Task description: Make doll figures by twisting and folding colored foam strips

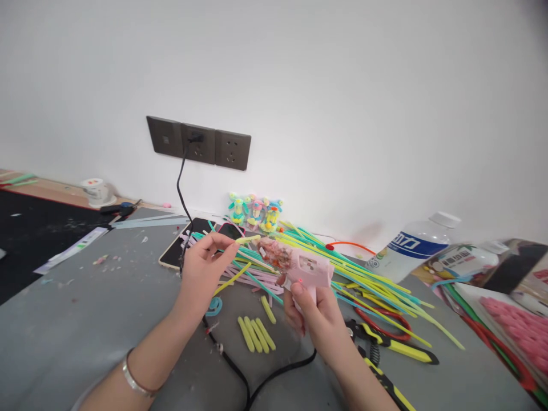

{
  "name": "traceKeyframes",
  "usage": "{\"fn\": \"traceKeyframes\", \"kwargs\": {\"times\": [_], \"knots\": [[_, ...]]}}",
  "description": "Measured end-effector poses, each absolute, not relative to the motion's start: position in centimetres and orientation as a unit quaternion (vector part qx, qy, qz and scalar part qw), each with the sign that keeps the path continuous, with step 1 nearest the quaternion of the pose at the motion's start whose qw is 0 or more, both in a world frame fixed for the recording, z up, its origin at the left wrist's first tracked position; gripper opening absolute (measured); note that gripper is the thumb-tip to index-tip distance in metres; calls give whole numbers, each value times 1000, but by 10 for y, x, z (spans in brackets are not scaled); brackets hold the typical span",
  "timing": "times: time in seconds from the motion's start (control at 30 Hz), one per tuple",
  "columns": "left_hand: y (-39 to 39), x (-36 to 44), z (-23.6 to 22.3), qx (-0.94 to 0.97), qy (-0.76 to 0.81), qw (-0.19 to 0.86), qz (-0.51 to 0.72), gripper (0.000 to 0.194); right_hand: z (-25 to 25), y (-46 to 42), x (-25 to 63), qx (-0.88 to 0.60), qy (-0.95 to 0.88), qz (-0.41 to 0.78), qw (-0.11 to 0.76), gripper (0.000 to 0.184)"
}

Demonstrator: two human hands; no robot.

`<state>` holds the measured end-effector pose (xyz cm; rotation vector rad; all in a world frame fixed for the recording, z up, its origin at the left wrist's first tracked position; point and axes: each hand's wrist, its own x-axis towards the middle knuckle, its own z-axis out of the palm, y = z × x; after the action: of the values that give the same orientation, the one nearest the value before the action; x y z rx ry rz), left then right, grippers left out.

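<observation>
My right hand (310, 308) is wrapped around the handle of a pink hot glue gun (310, 268), whose nozzle end is crusted with brownish residue and points left. Between thumb and fingertips, my left hand (208, 265) pinches a short yellow-green pipe cleaner piece (247, 239), its free end close to the nozzle; whether they touch I cannot tell. Below the hands lie several short yellow-green pipe cleaner pieces (257, 335) side by side, with a single one (268, 309) just above. A blue coil (214, 306) rests under my left hand.
Long pipe cleaners (368, 274) spread behind the gun. Yellow-black pliers (398, 345) lie right. Small colourful figures (256, 212) stand by the wall. A black cable (182, 194) runs from the socket (199, 142). A bottle (415, 245) leans right; a phone (171, 251) lies left.
</observation>
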<state>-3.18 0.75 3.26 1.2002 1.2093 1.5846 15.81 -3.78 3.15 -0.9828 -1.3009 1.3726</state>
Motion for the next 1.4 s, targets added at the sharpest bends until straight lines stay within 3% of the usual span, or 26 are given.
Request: {"fn": "traceKeyframes", "kwargs": {"times": [0.3,1.1,1.4], "knots": [[7,-29,31,481,472,401,621,11,33,-35,158,-422,-560,546,460,60],[5,-31,40,469,473,396,632,14,34,-33,159,-471,-550,500,474,55],[7,-35,32,557,459,298,625,6,35,-38,159,-415,-513,558,504,59]]}}
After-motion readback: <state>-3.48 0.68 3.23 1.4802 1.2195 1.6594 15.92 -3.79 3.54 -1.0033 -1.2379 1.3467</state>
